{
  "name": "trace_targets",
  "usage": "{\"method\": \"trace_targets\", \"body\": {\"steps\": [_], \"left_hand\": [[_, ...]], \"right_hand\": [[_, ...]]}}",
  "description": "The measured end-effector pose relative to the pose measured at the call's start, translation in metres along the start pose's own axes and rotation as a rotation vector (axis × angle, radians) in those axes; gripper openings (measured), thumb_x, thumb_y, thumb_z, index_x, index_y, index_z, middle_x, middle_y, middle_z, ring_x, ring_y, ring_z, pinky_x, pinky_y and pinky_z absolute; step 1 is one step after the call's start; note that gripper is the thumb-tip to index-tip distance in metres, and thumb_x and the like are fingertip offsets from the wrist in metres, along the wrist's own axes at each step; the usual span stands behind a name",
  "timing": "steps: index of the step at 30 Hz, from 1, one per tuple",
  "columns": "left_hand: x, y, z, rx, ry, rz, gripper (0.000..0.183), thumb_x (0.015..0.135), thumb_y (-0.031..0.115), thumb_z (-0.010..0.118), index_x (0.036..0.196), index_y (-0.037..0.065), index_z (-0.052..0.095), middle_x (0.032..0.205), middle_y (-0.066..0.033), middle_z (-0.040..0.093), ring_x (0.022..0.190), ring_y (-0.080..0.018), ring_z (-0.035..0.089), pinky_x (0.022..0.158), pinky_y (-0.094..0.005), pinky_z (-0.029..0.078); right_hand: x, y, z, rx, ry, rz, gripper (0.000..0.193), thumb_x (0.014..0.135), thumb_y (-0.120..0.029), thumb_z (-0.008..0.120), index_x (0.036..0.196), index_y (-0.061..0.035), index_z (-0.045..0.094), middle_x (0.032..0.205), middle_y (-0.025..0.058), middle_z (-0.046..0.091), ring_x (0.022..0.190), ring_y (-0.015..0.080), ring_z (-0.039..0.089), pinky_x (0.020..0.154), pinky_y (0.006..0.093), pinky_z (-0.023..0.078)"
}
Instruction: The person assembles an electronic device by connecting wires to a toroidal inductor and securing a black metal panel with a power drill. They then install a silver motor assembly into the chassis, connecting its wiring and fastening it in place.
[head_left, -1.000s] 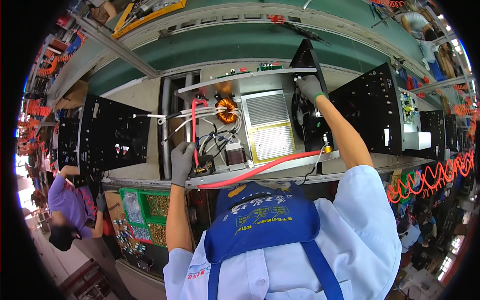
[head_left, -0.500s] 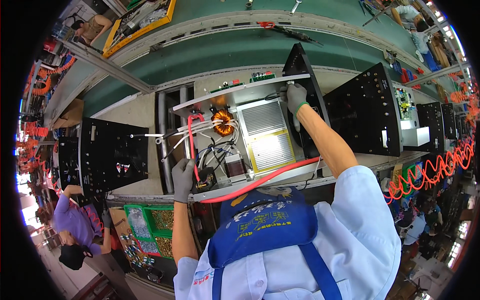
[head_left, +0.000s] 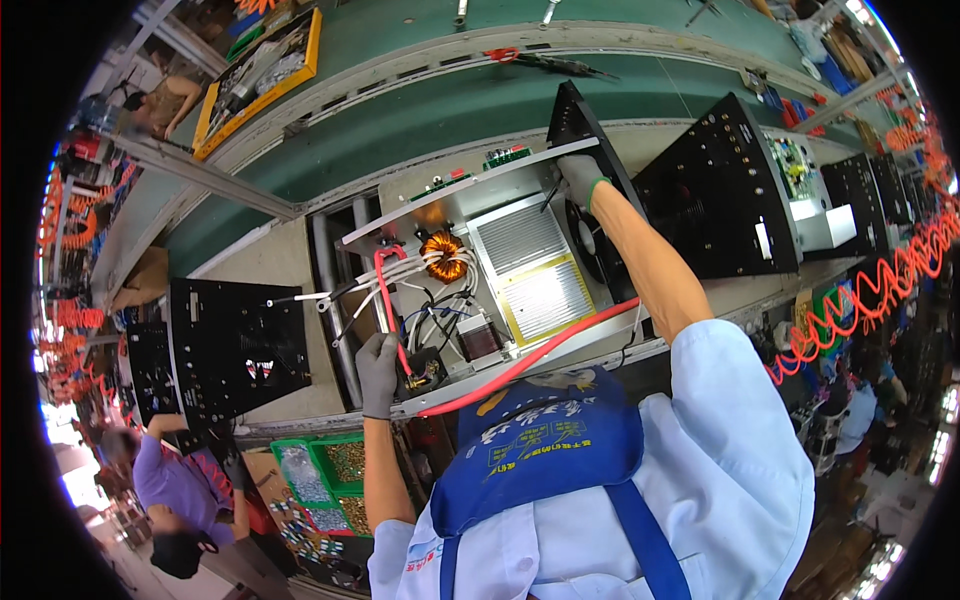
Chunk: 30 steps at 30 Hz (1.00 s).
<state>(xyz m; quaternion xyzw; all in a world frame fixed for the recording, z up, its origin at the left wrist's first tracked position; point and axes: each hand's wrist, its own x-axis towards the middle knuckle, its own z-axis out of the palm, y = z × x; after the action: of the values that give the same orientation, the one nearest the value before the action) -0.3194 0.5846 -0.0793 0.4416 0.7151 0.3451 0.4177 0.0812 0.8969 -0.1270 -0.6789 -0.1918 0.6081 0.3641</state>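
Note:
An open metal chassis [head_left: 500, 170] lies before me, with a copper toroidal coil [head_left: 443, 257], a silver finned heatsink [head_left: 520, 240] and a small transformer [head_left: 478, 337] inside. At its near left corner is my left hand [head_left: 378, 375] in a grey glove, fingers closed on the chassis edge beside a red cable [head_left: 384, 290]. My right hand [head_left: 578, 182], gloved too, reaches into the far right corner beside the black fan panel [head_left: 572, 115]. Its fingers are curled, with a thin black wire [head_left: 548, 200] by their tips; what they hold is hidden. A thick red cable [head_left: 530, 357] runs along the near side.
Black housings [head_left: 240, 345] stand on the line to the left, and another black housing [head_left: 710, 200] to the right. Green bins [head_left: 325, 470] of small hardware sit near left, by a co-worker in purple [head_left: 180, 485]. A coiled red air hose [head_left: 850, 310] hangs at right.
The view has tilted and shifted slightly. My right hand has moved from the top edge of the chassis a little lower into the corner. My left hand stays at the near left corner.

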Motion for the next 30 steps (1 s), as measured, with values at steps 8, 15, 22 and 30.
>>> {"method": "trace_targets", "body": {"steps": [8,15,22,30], "left_hand": [[-0.001,0.005,0.002,-0.032,-0.014,0.038,0.031,0.102,0.026,0.06,0.093,-0.003,0.068,0.072,-0.0036,0.064,0.066,-0.0099,0.058,0.06,-0.028,0.046],[-0.003,-0.008,0.003,-0.059,0.004,0.037,0.033,0.101,0.025,0.061,0.086,-0.003,0.068,0.07,-0.0039,0.063,0.066,-0.0105,0.056,0.061,-0.0305,0.044],[-0.006,0.012,0.006,0.023,0.046,0.047,0.038,0.1,0.029,0.062,0.082,-0.004,0.067,0.068,-0.0053,0.062,0.066,-0.0115,0.056,0.061,-0.0326,0.044],[0.001,-0.028,-0.001,0.035,0.087,0.095,0.037,0.099,0.03,0.063,0.095,-0.007,0.069,0.077,-0.0052,0.065,0.073,-0.0122,0.055,0.067,-0.0318,0.046]], "right_hand": [[-0.044,-0.011,0.008,-1.152,0.179,-0.347,0.036,0.089,-0.023,0.061,0.113,0.0023,0.071,0.119,0.0296,0.068,0.115,0.0417,0.066,0.097,0.0453,0.054],[-0.033,-0.002,-0.009,-1.046,0.27,-0.405,0.035,0.094,-0.028,0.059,0.11,-0.0003,0.073,0.117,0.0256,0.07,0.111,0.041,0.068,0.095,0.0499,0.055],[-0.071,-0.013,-0.013,-1.269,0.199,-0.352,0.034,0.094,-0.025,0.058,0.117,-0.0049,0.074,0.121,0.0205,0.072,0.113,0.0381,0.069,0.095,0.0463,0.055],[-0.084,-0.03,-0.017,-1.338,0.134,-0.633,0.058,0.096,-0.052,0.057,0.11,0.002,0.071,0.102,0.0235,0.074,0.098,0.0371,0.073,0.088,0.0467,0.057]]}}
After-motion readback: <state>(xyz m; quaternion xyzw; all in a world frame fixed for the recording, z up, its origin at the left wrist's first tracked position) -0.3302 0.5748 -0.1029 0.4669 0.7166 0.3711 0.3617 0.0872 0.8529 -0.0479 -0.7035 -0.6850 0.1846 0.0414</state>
